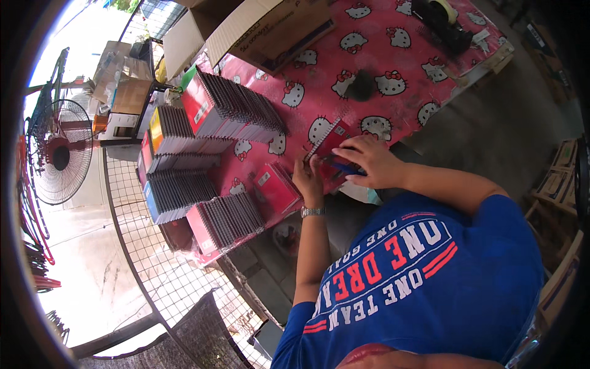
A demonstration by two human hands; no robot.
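Observation:
A small red spiral-bound notebook [337,136] is tilted over the near edge of the pink table in front of me. With my left hand [308,175], fingers closed, I pinch the lower end of its wire binding. My right hand [373,161] lies across its other side, fingers curled around a dark blue tool [348,168], perhaps a pair of pliers; its working end is hidden. Left of my hands, a few red notebooks [275,186] lie flat near the table edge. Beyond them, a row of pink-red notebooks [230,218] stands packed together.
More notebook rows stand at the left: tall red ones [230,104], yellow ones [184,132] and blue ones [181,190]. An open cardboard box [276,37] sits at the far side, a tape dispenser [445,27] at the far right corner. A fan [59,154] stands left, beyond wire mesh.

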